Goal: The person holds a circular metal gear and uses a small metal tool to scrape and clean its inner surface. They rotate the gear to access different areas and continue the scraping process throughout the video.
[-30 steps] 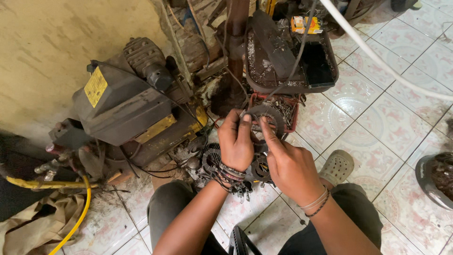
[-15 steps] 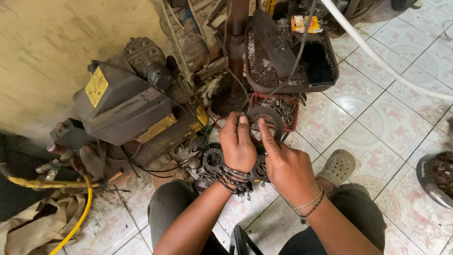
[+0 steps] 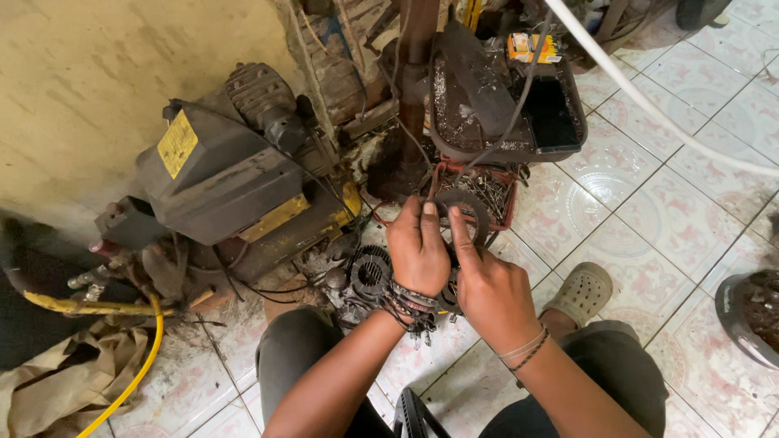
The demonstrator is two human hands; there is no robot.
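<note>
Centrally, both hands met on one dark ring-shaped metal part, held up above the tiled floor in front of the person's knees. The left hand was closed on the ring's near-left edge, thumb laid upward along it. The right hand pinched the ring's lower middle with index finger extended up against its face. Neither hand was released; both were grasping the same piece.

The ring lay just beyond the fingertips of both hands, away from the body, its flat face turned roughly toward the camera. It had no clear long axis, only a curved band arching over to the right. The left hand sat slightly nearer the ring's centre; the right came in from below and right.

Directly behind the ring stood a red tray of small metal bits, and beyond it a black tray with shavings. Under the left wrist lay a black toothed round part on the floor. A grey-and-yellow machine sat well to the left, against the wall. A grey clog showed near the right forearm.
</note>
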